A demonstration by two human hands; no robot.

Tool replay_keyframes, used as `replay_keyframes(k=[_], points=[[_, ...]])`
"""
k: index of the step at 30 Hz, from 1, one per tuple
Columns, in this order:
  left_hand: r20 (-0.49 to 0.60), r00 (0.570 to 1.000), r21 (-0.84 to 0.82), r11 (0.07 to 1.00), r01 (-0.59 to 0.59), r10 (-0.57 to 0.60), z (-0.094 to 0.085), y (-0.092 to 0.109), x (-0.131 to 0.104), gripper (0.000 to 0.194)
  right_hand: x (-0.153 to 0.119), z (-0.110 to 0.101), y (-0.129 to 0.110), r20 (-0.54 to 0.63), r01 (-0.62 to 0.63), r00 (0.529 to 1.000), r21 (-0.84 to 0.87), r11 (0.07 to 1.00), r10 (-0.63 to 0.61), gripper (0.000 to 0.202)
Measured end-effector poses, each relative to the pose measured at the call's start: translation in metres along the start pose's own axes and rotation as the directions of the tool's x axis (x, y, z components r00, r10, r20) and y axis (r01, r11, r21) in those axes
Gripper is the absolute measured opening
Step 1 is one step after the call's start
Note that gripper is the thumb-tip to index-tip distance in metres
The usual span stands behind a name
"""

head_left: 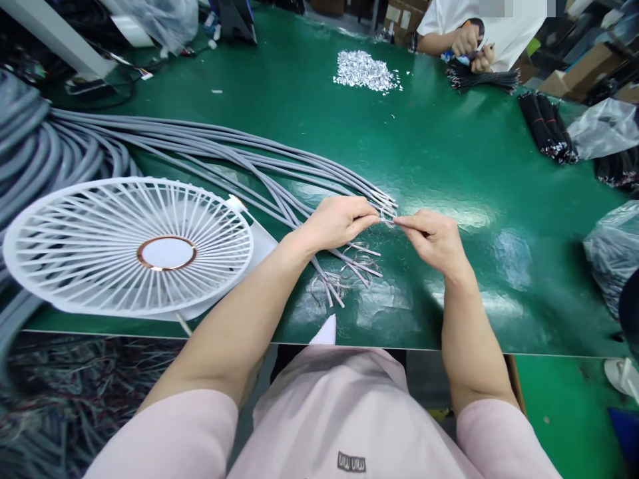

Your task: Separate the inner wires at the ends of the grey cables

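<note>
My left hand [344, 219] is closed in a pinch on the end of a grey cable, where fine bare strands [385, 217] stick out. Facing it, my right hand [433, 238] pinches the tips of those strands between thumb and fingers. Just behind my fingers lie the pale stripped ends of several grey cables [299, 163], which run in from the left. Below my left hand, other cable ends with loose frayed strands [335, 283] rest on the green table [449, 153].
A white round fan [219, 259] stands at the left before a large coil of grey cable [30, 133]. Silvery scraps [367, 70] are heaped at the back. Across the table a person's hands [472, 46] work over black wires [482, 78]. Black wire bundles [546, 126] and plastic bags [616, 246] lie right.
</note>
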State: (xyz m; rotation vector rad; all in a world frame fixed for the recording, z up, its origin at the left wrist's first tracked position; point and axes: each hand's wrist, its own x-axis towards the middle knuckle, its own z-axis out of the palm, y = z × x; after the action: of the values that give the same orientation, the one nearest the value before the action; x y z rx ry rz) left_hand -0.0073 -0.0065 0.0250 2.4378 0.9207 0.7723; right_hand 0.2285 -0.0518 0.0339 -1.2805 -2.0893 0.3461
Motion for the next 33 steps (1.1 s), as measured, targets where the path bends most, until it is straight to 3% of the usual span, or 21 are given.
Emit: replay_keyframes(k=[5,11,22,33], points=[[0.010,1.000,-0.105,0.994,-0.004,0.005,-0.005,-0.001,0.000,0.032,0.006,0.007,0.008,-0.026,0.002,1.000,0.268,0.963,0.005,0.017],[0.008,1.000,-0.228,0.974,0.010,-0.008,-0.007,-0.003,0.000,0.034,0.009,0.017,0.015,-0.034,-0.057,0.996,0.418,0.907,0.078,0.015],[0.078,0.996,-0.359,0.930,0.074,-0.049,-0.009,-0.001,0.000,0.030,0.011,0.025,0.010,-0.042,-0.038,0.997,0.504,0.863,0.069,0.013],[-0.010,0.992,-0.376,0.920,0.110,-0.122,-0.006,0.007,0.003,0.029,0.007,0.000,0.002,-0.035,-0.062,0.994,0.572,0.818,0.100,0.010]])
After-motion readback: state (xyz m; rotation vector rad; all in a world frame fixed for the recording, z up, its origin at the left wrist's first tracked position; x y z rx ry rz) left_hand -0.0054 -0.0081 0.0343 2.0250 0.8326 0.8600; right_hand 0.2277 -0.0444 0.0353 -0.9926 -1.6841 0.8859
